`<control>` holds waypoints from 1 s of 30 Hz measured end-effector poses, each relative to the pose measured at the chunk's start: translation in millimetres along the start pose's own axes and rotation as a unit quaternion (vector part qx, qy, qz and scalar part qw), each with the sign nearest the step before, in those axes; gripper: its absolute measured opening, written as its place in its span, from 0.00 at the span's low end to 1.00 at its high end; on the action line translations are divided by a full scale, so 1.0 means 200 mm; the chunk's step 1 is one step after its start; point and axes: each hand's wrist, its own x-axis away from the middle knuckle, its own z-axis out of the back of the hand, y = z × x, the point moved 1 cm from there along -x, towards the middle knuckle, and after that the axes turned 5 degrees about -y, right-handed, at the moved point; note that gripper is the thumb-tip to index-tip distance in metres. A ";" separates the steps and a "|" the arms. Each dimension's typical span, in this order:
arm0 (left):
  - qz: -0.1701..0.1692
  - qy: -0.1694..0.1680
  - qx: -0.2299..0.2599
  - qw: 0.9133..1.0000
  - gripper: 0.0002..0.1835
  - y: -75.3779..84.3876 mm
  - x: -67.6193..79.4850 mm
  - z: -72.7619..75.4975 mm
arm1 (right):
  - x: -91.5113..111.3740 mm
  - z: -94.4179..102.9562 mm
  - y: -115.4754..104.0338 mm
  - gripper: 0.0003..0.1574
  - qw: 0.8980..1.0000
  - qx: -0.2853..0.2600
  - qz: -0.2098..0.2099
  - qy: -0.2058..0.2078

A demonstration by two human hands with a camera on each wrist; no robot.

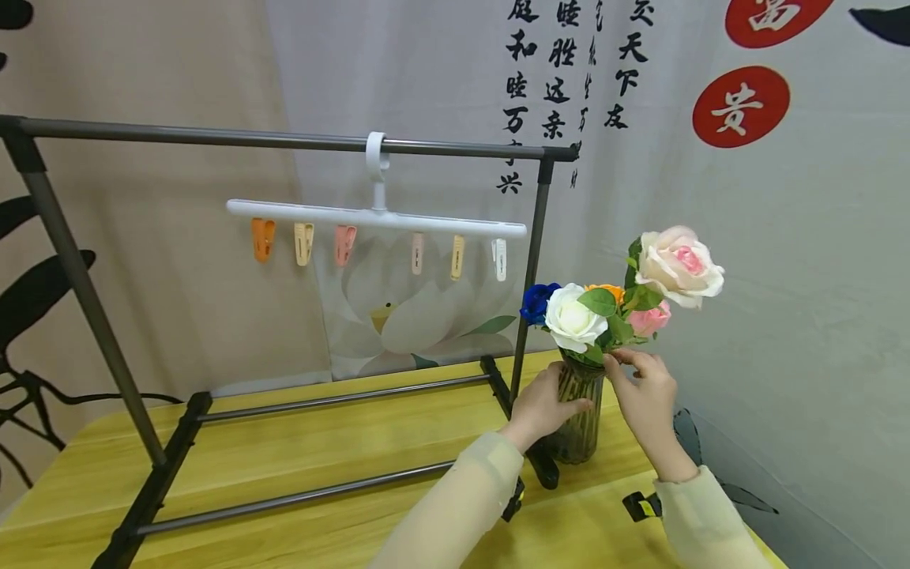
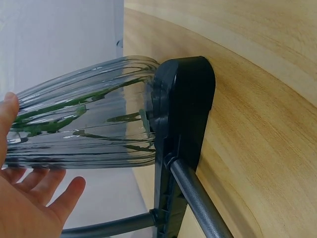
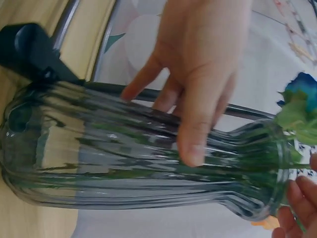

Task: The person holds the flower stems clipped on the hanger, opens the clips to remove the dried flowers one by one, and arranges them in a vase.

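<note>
A ribbed clear glass vase [image 1: 579,411] stands upright at the right of the table, with green stems showing through its wall. My left hand [image 1: 543,407] grips its side, thumb across the front in the right wrist view. At the flared mouth, my right hand [image 1: 645,395] pinches a green stem between thumb and fingers; its fingertips are right by the glass rim. Above the vase are a white rose [image 1: 574,318], a blue rose [image 1: 538,303], a pink rose [image 1: 650,318], a partly hidden orange flower [image 1: 607,292] and a tall pale pink rose [image 1: 680,266].
A dark metal rack [image 1: 298,141] stands left of the vase, its black foot [image 2: 185,99] close beside the vase base. From its bar hangs a white hanger [image 1: 377,215] with several coloured clips. A small black-and-yellow object [image 1: 642,506] lies by the right sleeve on the wooden table [image 1: 341,442].
</note>
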 end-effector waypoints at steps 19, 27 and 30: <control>-0.002 -0.001 0.015 1.000 0.42 -0.01 0.00 0.01 | -0.16 0.07 -0.18 0.13 0.989 -0.072 -0.017 0.127; 0.002 0.001 0.025 1.000 0.42 -0.01 0.00 0.00 | -0.19 0.04 -0.17 0.08 0.992 -0.031 0.021 0.123; 0.000 0.000 0.022 1.000 0.42 -0.01 -0.01 0.00 | -0.13 0.02 -0.12 0.07 0.994 -0.010 0.028 0.109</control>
